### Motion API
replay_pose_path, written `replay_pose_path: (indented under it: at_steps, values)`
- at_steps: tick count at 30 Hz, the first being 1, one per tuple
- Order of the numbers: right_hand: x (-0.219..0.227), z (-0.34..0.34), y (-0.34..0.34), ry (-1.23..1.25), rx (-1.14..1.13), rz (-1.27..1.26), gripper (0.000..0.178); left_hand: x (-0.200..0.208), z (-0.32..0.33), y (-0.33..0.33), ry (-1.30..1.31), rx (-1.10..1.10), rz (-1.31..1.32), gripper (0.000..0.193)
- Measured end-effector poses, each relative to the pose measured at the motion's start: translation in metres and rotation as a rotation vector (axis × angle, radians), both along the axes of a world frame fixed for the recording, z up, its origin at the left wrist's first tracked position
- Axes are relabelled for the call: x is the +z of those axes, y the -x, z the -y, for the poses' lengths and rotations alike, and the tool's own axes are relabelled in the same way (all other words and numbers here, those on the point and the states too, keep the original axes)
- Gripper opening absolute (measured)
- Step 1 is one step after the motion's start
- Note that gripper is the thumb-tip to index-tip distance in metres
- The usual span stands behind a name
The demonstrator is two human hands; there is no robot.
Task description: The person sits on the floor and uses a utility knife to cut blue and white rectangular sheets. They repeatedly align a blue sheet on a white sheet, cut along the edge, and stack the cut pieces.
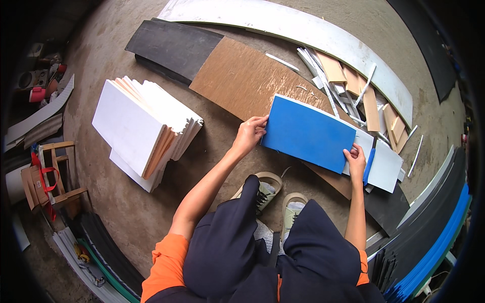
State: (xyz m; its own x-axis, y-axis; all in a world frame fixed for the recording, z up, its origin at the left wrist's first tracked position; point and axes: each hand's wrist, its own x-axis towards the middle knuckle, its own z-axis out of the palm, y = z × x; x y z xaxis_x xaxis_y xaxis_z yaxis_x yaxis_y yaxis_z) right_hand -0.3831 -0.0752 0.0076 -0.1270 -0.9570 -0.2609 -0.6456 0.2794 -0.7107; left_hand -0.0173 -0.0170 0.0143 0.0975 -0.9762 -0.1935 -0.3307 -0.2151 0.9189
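Note:
Both my hands grip a flat, rectangular blue board (308,134). My left hand (251,134) pinches its left edge, and my right hand (355,158) holds it near the lower right corner. Beneath the blue board lies a white board (386,169), showing along its right side. A blue-handled tool (370,162) rests on that white board, just right of my right hand; its working end is partly hard to make out. Under these stretches a long brown board (237,76) with a scuffed surface.
To the left stands a stack of white and tan boards (131,126). Tan and white offcuts (371,101) are heaped at the far right, beside a long white sheet (283,17). Black sheets (174,45) lie beyond the brown board. Blue and black sheets (429,247) lean at the lower right.

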Motion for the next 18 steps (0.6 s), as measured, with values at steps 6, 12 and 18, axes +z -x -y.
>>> replay_pose_path:
  at_steps: [6, 12, 18]
  values:
    - [0.003, 0.000, -0.004, 0.025, 0.025, -0.022, 0.043, -0.001, 0.008, -0.001, -0.033, -0.052, 0.101, 0.059]
    - [0.003, 0.000, -0.002, 0.039, 0.008, -0.017, 0.044, 0.003, 0.035, -0.006, -0.149, -0.303, 0.323, 0.073]
    - [0.006, 0.002, -0.005, 0.052, -0.028, 0.043, 0.041, -0.003, 0.033, -0.006, -0.163, -0.316, 0.388, 0.076]
